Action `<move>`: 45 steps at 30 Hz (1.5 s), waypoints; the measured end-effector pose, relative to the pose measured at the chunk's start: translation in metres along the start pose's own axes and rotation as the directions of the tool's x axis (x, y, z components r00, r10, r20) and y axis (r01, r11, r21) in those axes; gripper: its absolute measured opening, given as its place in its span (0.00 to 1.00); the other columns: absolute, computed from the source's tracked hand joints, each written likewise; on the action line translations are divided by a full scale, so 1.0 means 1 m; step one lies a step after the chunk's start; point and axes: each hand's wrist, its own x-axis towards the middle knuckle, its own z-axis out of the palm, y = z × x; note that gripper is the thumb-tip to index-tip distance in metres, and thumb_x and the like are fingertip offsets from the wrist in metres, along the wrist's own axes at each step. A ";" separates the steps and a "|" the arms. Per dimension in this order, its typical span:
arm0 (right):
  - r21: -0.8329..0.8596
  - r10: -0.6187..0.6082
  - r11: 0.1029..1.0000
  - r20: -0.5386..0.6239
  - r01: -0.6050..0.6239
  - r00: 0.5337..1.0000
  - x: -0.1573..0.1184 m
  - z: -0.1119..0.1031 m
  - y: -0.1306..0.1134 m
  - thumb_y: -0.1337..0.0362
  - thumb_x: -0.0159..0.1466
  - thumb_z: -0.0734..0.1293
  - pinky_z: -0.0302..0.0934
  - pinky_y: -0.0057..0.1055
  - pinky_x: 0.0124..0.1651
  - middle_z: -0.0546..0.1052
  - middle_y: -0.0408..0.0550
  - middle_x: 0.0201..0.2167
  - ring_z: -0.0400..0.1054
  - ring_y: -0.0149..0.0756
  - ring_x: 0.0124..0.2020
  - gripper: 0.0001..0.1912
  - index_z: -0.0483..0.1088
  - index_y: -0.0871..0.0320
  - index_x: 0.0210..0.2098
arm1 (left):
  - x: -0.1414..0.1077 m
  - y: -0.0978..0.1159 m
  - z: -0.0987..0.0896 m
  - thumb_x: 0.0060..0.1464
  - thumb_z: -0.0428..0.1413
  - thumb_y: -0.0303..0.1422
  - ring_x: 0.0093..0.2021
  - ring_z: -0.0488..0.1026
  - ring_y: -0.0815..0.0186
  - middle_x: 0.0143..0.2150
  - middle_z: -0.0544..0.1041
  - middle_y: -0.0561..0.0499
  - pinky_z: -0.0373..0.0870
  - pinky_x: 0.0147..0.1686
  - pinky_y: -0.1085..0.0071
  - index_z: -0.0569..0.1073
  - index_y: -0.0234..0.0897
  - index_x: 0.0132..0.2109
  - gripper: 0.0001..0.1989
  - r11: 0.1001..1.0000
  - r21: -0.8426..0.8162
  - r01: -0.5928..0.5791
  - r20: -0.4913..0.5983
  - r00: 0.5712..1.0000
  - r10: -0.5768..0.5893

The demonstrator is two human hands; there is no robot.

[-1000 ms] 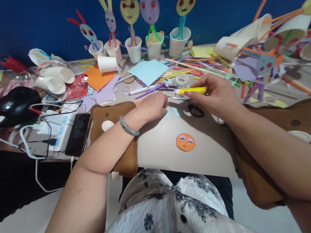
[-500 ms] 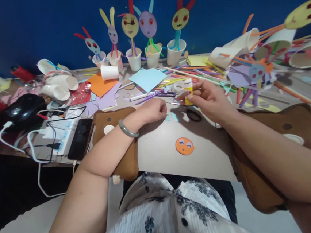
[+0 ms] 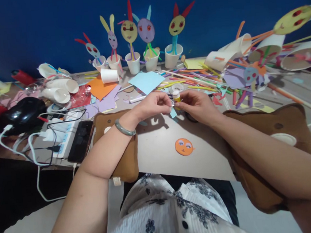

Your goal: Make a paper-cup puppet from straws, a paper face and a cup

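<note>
My right hand [image 3: 195, 105] grips a yellow glue stick [image 3: 176, 96] with its white tip pointing toward my left hand. My left hand [image 3: 154, 105], with a green bangle on the wrist, pinches a small light-blue paper piece [image 3: 173, 112] right against the glue tip. Both hands meet above the grey table [image 3: 158, 145]. An orange paper face [image 3: 184, 146] with drawn eyes lies on the table nearer to me. Both forearms rest on brown cushions [image 3: 126, 152].
Paper-face figures stand in white cups [image 3: 133, 61] along the blue wall. Coloured paper sheets [image 3: 146, 81], sticks and a tape roll [image 3: 176, 88] lie behind my hands. A phone [image 3: 79, 135], power strip and cables sit left. Tipped cups with figures [image 3: 248, 49] lie right.
My right hand turned the glue stick from lying sideways and brought it left. My left hand lifted off the table with the blue paper piece and met the glue tip.
</note>
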 end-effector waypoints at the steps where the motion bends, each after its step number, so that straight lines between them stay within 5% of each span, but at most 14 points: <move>1: 0.008 0.002 1.000 0.005 -0.002 1.000 0.001 0.002 0.000 0.57 0.55 0.75 0.65 0.37 0.35 0.78 0.44 0.32 0.70 0.37 0.30 0.11 0.74 0.52 0.36 | 0.000 -0.001 0.000 0.44 0.61 0.21 0.27 0.71 0.74 0.26 0.73 0.55 0.70 0.33 0.73 0.71 0.33 0.31 0.07 1.000 -0.008 -0.027 0.003 1.000 0.027; 10: -0.164 -0.053 0.985 -0.030 0.047 0.998 0.000 0.013 -0.002 0.59 0.54 0.74 0.60 0.33 0.32 0.76 0.42 0.26 0.66 0.34 0.26 0.10 0.72 0.54 0.33 | 0.003 -0.010 -0.004 0.43 0.67 0.28 0.30 0.72 0.73 0.29 0.75 0.54 0.69 0.34 0.73 0.71 0.33 0.33 0.12 0.986 0.011 -0.166 0.003 0.986 0.166; 21: -0.194 -0.075 0.978 -0.003 0.073 0.997 -0.003 0.006 -0.014 0.65 0.51 0.74 0.66 0.35 0.35 0.82 0.47 0.37 0.70 0.35 0.28 0.18 0.75 0.54 0.42 | 0.003 -0.009 -0.005 0.44 0.66 0.29 0.30 0.71 0.74 0.31 0.74 0.54 0.70 0.34 0.73 0.69 0.34 0.34 0.13 0.977 0.024 -0.212 -0.093 0.973 0.213; 26: -0.231 -0.123 0.969 -0.148 0.087 0.981 -0.012 -0.006 -0.037 0.64 0.56 0.71 0.65 0.37 0.34 0.79 0.46 0.30 0.69 0.38 0.29 0.04 0.76 0.52 0.33 | 0.002 -0.007 0.000 0.43 0.64 0.27 0.30 0.69 0.74 0.32 0.73 0.54 0.67 0.32 0.74 0.70 0.34 0.33 0.11 0.959 0.105 -0.263 -0.117 0.954 0.275; 30: -0.202 -0.080 0.976 -0.005 0.078 0.997 -0.015 -0.012 -0.047 0.58 0.56 0.74 0.59 0.33 0.28 0.74 0.43 0.21 0.63 0.33 0.23 0.09 0.73 0.53 0.24 | 0.000 -0.006 0.009 0.46 0.63 0.29 0.29 0.67 0.74 0.33 0.73 0.53 0.66 0.30 0.74 0.70 0.35 0.34 0.09 0.936 0.186 -0.299 -0.101 0.942 0.321; 35: -0.083 -0.006 0.996 0.123 0.017 0.992 -0.016 -0.011 -0.045 0.55 0.55 0.75 0.54 0.30 0.24 0.71 0.40 0.19 0.60 0.30 0.21 0.12 0.73 0.54 0.24 | -0.003 -0.006 0.018 0.50 0.63 0.31 0.30 0.69 0.73 0.34 0.74 0.51 0.66 0.29 0.75 0.71 0.35 0.36 0.09 0.925 0.207 -0.318 -0.123 0.930 0.347; 41: 0.123 0.019 0.992 -0.110 -0.005 0.994 -0.014 -0.013 -0.037 0.53 0.57 0.76 0.58 0.32 0.26 0.71 0.40 0.20 0.60 0.30 0.21 0.12 0.74 0.53 0.27 | -0.005 -0.002 0.026 0.56 0.61 0.35 0.28 0.69 0.73 0.36 0.76 0.50 0.67 0.27 0.74 0.70 0.36 0.38 0.09 0.929 0.221 -0.297 -0.279 0.893 0.352; 45: 0.198 0.024 0.980 -0.164 0.009 0.986 -0.014 -0.015 -0.035 0.50 0.56 0.76 0.59 0.33 0.26 0.74 0.41 0.22 0.60 0.30 0.20 0.14 0.75 0.52 0.28 | -0.009 -0.001 0.032 0.56 0.62 0.36 0.26 0.68 0.74 0.35 0.76 0.51 0.66 0.25 0.74 0.71 0.36 0.37 0.09 0.892 0.305 -0.334 -0.316 0.848 0.426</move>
